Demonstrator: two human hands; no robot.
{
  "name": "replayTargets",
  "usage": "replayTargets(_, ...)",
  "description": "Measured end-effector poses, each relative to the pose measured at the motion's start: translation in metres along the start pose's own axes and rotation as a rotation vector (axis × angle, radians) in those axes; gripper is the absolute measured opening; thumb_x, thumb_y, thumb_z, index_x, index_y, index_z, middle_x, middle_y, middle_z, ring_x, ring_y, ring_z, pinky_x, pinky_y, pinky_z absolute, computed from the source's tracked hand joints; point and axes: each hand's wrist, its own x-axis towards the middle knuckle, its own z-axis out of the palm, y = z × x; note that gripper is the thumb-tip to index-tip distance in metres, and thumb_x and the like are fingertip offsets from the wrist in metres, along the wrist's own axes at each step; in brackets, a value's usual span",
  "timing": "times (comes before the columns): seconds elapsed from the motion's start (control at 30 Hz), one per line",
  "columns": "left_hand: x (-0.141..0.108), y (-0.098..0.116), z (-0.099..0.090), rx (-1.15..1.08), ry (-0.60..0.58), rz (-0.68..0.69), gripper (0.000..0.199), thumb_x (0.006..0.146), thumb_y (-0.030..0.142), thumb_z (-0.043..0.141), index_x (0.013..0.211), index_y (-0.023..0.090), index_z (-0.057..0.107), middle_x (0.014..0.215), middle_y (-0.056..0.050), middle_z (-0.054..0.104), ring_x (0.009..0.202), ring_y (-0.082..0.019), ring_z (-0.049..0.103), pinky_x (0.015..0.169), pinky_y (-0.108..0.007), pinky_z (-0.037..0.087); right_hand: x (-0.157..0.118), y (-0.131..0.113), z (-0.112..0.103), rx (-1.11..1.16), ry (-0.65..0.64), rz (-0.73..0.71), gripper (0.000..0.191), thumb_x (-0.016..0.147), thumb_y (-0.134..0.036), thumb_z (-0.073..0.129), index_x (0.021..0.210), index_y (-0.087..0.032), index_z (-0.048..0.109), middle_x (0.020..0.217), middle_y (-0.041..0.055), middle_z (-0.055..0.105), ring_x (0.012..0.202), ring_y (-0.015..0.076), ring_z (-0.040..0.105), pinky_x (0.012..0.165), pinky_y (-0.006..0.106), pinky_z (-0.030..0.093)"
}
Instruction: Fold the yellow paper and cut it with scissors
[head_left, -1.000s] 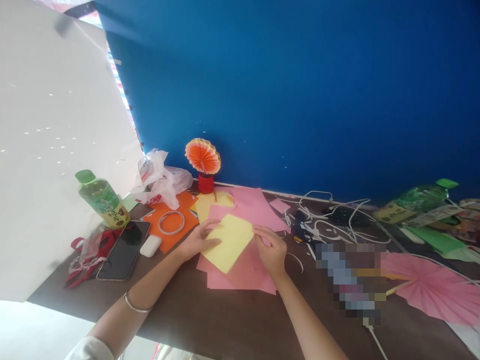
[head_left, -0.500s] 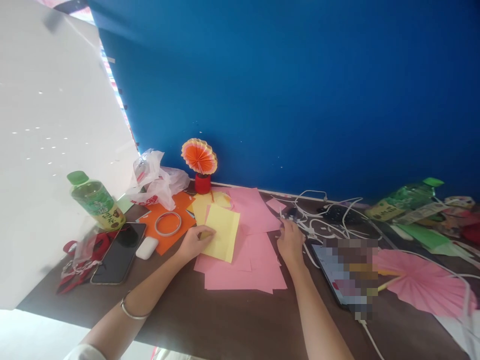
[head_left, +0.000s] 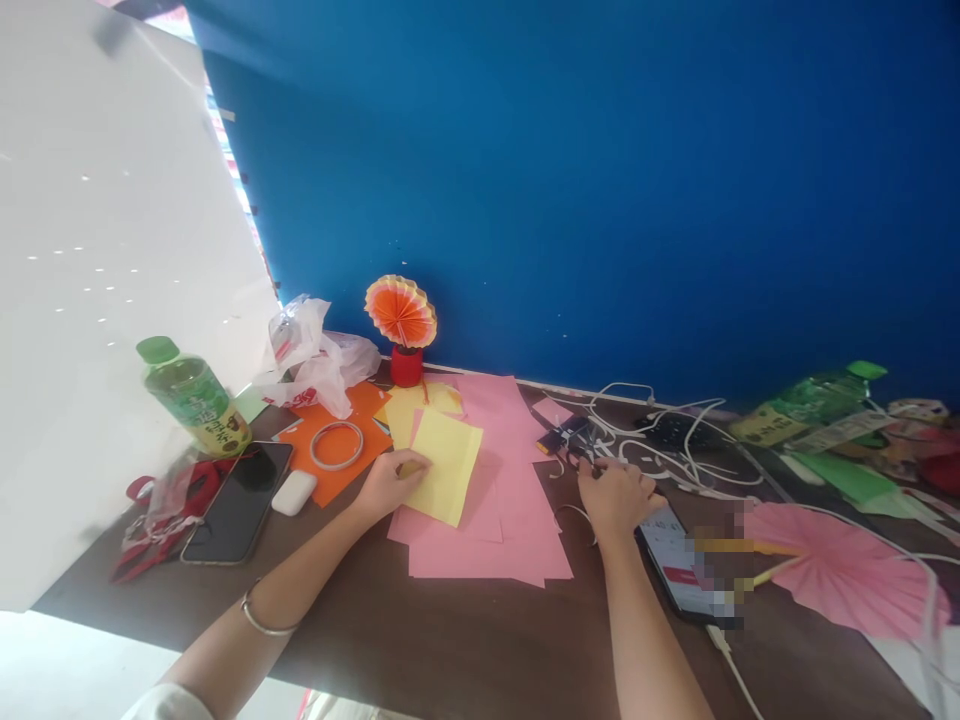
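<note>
My left hand [head_left: 394, 483] is closed on a creased sheet of yellow paper [head_left: 448, 468], thumb on top, held over the pink sheets [head_left: 525, 545]. My right hand [head_left: 619, 498] is at the edge of a tangle of white cables [head_left: 637, 450], beside the phone with a lit screen [head_left: 679, 555]. Its fingers look apart, with the fingertips close to small dark items among the cables; whether they touch one is unclear. A black and orange item [head_left: 559, 437] lies just beyond that hand. More yellow paper [head_left: 401, 415] sits behind the held sheet.
A round paper fan [head_left: 401, 312] stands in a red holder [head_left: 406, 367] by the blue wall. To the left are a bottle [head_left: 196, 400], a dark phone [head_left: 238, 505], a white case [head_left: 294, 493] and a tape roll [head_left: 337, 447] on orange paper. A pink pleated fan [head_left: 855, 570] lies right.
My right hand has moved from the pink paper's edge rightward to the cables near the lit phone, uncovering the black and orange item. My left hand still holds the yellow paper.
</note>
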Motion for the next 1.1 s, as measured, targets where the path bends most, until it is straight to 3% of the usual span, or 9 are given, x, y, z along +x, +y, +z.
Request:
replayTargets(0.1, 0.000, 0.002, 0.000, 0.002, -0.002, 0.009, 0.015, 0.074, 0.024, 0.056, 0.079, 0.018, 0.069, 0.085, -0.003, 0.071, 0.078, -0.018, 0.063, 0.072, -0.029, 0.049, 0.002, -0.001, 0.002, -0.006, -0.041, -0.005, 0.044, 0.079, -0.048, 0.045, 0.083, -0.012, 0.070, 0.095, 0.0212, 0.061, 0.095, 0.0377, 0.049, 0.076, 0.050, 0.032)
replayTargets(0.33, -0.002, 0.005, 0.000, 0.001, -0.001, 0.021, 0.015, 0.074, 0.021, 0.055, 0.079, 0.018, 0.069, 0.084, -0.003, 0.071, 0.076, -0.017, 0.063, 0.073, -0.030, 0.050, 0.011, 0.000, 0.000, 0.002, -0.200, 0.010, 0.041, 0.074, -0.049, 0.049, 0.075, -0.015, 0.071, 0.087, 0.0187, 0.065, 0.093, 0.0376, 0.052, 0.075, 0.048, 0.033)
replayTargets(0.7, -0.001, 0.004, 0.000, -0.012, 0.010, 0.039, 0.015, 0.073, 0.019, 0.054, 0.078, 0.018, 0.069, 0.085, -0.004, 0.071, 0.079, -0.017, 0.064, 0.076, -0.030, 0.051, 0.008, 0.001, -0.015, -0.034, -0.113, 0.038, 0.028, 0.074, -0.028, 0.048, 0.083, -0.016, 0.072, 0.076, 0.0134, 0.067, 0.086, 0.0295, 0.056, 0.074, 0.040, 0.031)
replayTargets(0.87, -0.002, 0.004, 0.000, -0.003, 0.004, 0.055, 0.016, 0.074, 0.019, 0.053, 0.079, 0.018, 0.069, 0.086, -0.004, 0.070, 0.080, -0.018, 0.064, 0.076, -0.030, 0.051, 0.007, 0.001, -0.020, -0.109, -0.216, -0.003, 0.026, 0.076, -0.024, 0.047, 0.074, -0.014, 0.071, 0.076, 0.0142, 0.066, 0.087, 0.0313, 0.058, 0.074, 0.040, 0.031)
replayTargets(1.1, -0.001, 0.005, -0.001, 0.027, 0.014, 0.088, 0.017, 0.075, 0.017, 0.053, 0.082, 0.018, 0.068, 0.086, -0.004, 0.070, 0.080, -0.017, 0.064, 0.076, -0.030, 0.051, 0.014, 0.004, -0.028, -0.090, -0.296, 0.016, 0.025, 0.076, -0.027, 0.048, 0.080, -0.016, 0.070, 0.081, 0.0140, 0.066, 0.085, 0.0321, 0.061, 0.074, 0.040, 0.034)
